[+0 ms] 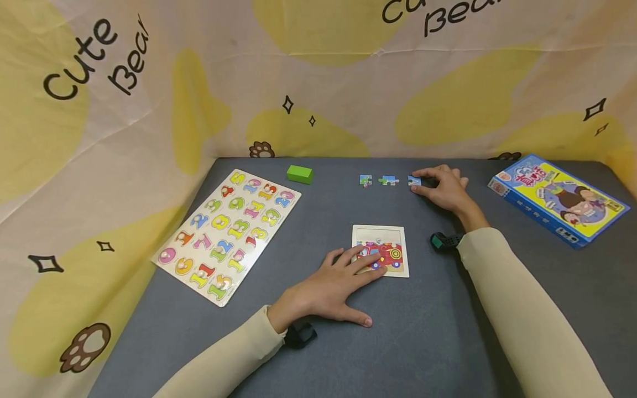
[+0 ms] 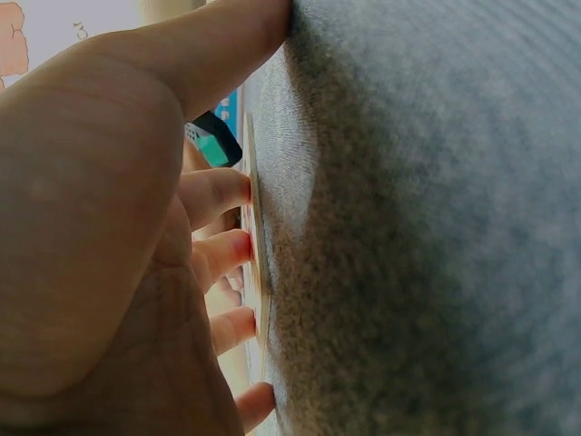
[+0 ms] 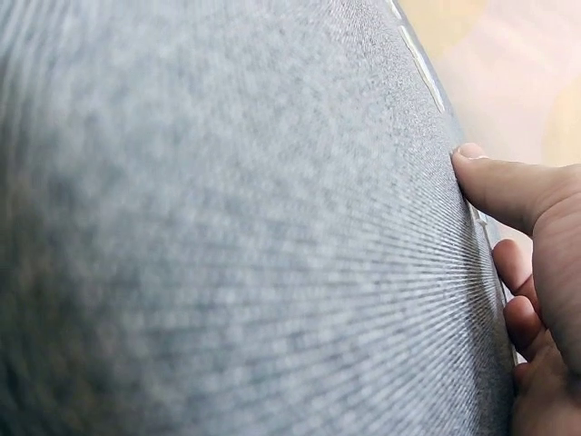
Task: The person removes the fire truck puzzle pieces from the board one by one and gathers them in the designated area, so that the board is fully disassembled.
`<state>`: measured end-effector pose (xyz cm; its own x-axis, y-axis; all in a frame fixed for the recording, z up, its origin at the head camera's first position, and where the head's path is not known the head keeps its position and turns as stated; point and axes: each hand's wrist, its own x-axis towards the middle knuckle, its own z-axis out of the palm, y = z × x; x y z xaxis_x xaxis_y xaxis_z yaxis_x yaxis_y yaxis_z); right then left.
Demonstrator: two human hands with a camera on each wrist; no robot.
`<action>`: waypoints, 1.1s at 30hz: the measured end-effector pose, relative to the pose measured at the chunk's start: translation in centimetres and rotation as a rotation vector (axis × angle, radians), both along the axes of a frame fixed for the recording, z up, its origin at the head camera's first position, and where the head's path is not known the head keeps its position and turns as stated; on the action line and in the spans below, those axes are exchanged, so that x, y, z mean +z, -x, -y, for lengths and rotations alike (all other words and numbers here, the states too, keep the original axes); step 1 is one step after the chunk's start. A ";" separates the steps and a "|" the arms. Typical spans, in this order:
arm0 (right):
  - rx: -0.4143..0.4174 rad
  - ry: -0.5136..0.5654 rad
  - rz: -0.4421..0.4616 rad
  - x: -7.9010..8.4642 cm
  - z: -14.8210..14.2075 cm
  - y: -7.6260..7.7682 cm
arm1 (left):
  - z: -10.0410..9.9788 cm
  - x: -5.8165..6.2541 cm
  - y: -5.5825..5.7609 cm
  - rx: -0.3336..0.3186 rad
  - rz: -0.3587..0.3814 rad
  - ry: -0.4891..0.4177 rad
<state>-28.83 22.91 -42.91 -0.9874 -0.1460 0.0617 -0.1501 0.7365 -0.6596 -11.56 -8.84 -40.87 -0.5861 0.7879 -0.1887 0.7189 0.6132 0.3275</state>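
In the head view my left hand (image 1: 330,287) lies with fingers spread over a small puzzle board (image 1: 379,232), its fingertips resting on the lower part. A red vehicle picture (image 1: 390,254) shows there, partly hidden by the fingers. Farther back, my right hand (image 1: 448,190) pinches a small blue-and-white jigsaw piece (image 1: 414,181) between thumb and forefinger, at table level. Two more jigsaw pieces, one small (image 1: 365,180) and one wider (image 1: 389,181), lie in a row left of it. The left wrist view shows fingertips (image 2: 238,245) touching the board; in the right wrist view the held piece is mostly hidden.
A number puzzle board (image 1: 224,235) lies on the left of the grey table (image 1: 413,342). Behind it sits a green block (image 1: 300,174). At the right is a blue and yellow box (image 1: 559,199). A patterned cloth (image 1: 338,83) hangs along the back edge.
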 end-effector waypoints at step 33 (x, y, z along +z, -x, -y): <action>0.024 0.098 -0.069 -0.3 -0.6 -2.0 | -0.1 0.2 0.0 0.009 -0.007 0.005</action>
<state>-26.82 23.46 -43.18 -0.9765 -0.1599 0.1447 -0.2148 0.6646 -0.7157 -11.52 -8.78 -40.69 -0.5941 0.7819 -0.1889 0.7159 0.6211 0.3191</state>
